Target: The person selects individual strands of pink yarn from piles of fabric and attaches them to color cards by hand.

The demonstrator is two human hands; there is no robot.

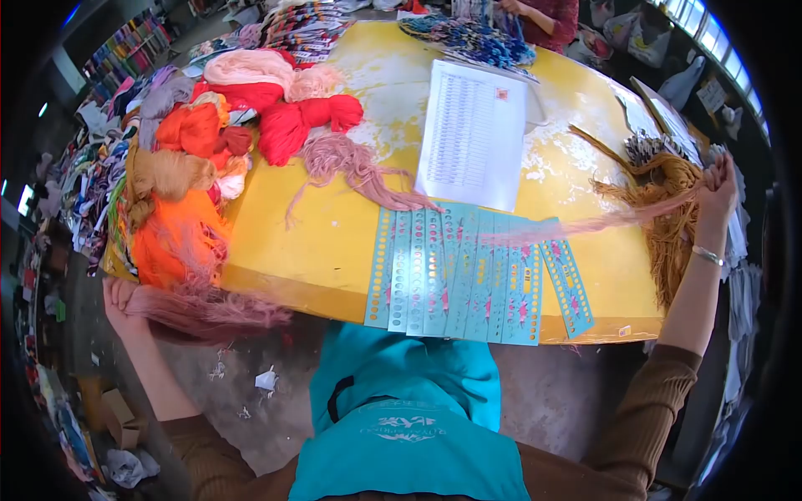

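At the far left, my left hand [121, 301] is closed on a bundle of mauve thread [196, 316] that hangs by the table's front left edge. My right hand [717, 182] is raised at the far right, closed on the end of a thin pink strand [601, 225]. This strand stretches leftward over a row of teal punched cards [455, 275]. Beneath the right hand lies a mustard-brown yarn bundle [668, 200]. Another mauve thread bundle [351, 167] rests on the table, its tail reaching the cards' top edge.
The yellow table [288, 242] holds a printed sheet [472, 138], red yarn [288, 129], orange yarn [180, 234] and a tan skein [171, 174]. Across the table, a person in a dark red top [555, 21] is near blue yarn [476, 42]. A cardboard box [124, 417] stands on the floor.
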